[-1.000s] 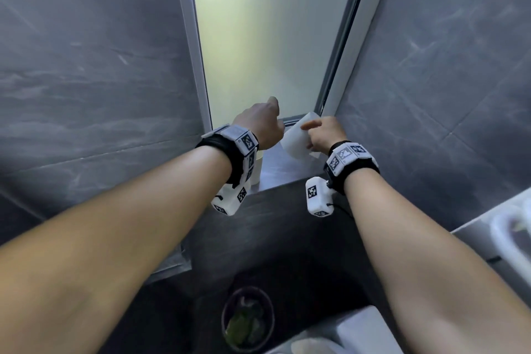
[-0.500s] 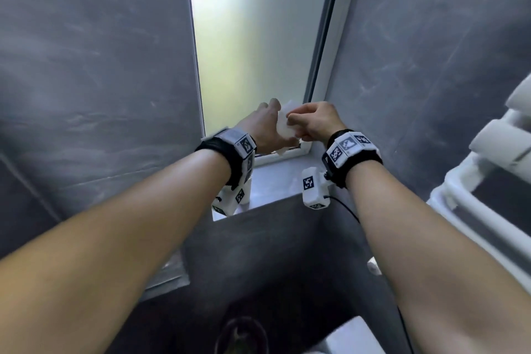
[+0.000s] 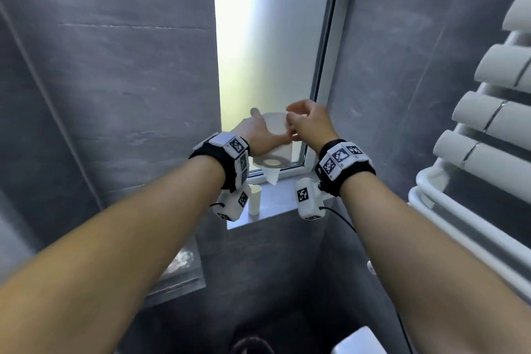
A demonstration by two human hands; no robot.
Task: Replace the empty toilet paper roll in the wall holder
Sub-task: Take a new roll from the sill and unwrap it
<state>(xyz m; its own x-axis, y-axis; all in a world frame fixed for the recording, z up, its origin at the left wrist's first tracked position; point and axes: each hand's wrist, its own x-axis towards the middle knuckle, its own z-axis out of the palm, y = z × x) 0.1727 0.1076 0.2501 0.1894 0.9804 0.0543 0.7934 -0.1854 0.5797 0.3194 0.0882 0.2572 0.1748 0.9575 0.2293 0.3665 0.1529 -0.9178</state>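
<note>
At frame centre, before the window (image 3: 270,37), the left hand (image 3: 258,135) cups the roll (image 3: 274,149) from behind; the right hand (image 3: 309,123) pinches its upper edge. Light, soft, crushable: support the sides. A bare tube (image 3: 254,200) stands on the sill (image 3: 275,204).

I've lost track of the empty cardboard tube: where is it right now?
The cardboard tube stands upright on the windowsill, left of centre in the head view, beside the left wrist tracker, below the held toilet paper roll.

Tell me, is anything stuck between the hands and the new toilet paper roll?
No. The left hand cups the toilet paper roll and the right hand pinches its top edge. The wall holder isn't in view.
</note>
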